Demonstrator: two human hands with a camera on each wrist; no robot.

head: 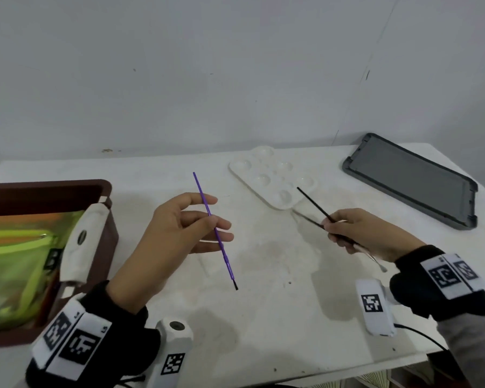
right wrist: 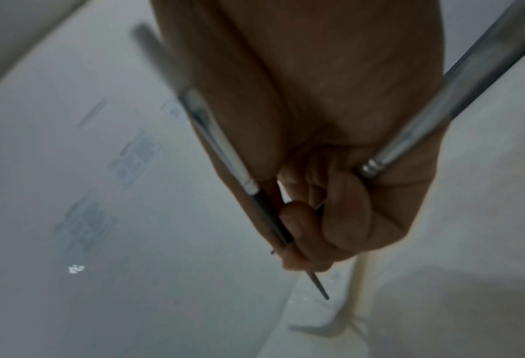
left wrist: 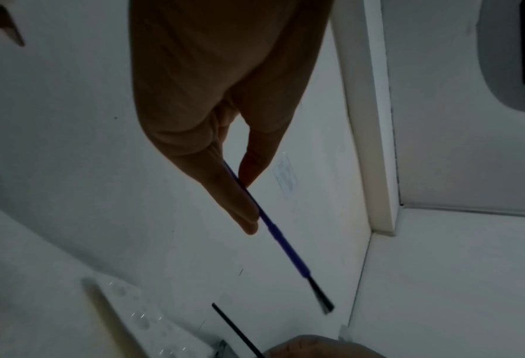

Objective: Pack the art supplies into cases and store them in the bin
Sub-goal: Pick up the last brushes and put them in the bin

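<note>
My left hand [head: 191, 222] pinches a thin purple brush [head: 215, 231] between thumb and straight fingers above the table's middle; its black bristle end points toward me. In the left wrist view the purple brush [left wrist: 273, 232] runs down past the thumb and fingers [left wrist: 239, 208]. My right hand [head: 356, 233] grips two black-handled brushes [head: 317, 205] with silver ferrules, their handle tips pointing left and away. In the right wrist view the curled fingers [right wrist: 331, 230] hold both brushes [right wrist: 224, 155]. A brown bin [head: 107, 208] at the left holds a green zip case [head: 14, 264].
A white paint palette [head: 272, 177] with round wells lies beyond my hands. A dark grey lid or tray [head: 409, 180] rests at the back right of the white table [head: 277, 317]. The wall stands close behind. The table's front edge is near my wrists.
</note>
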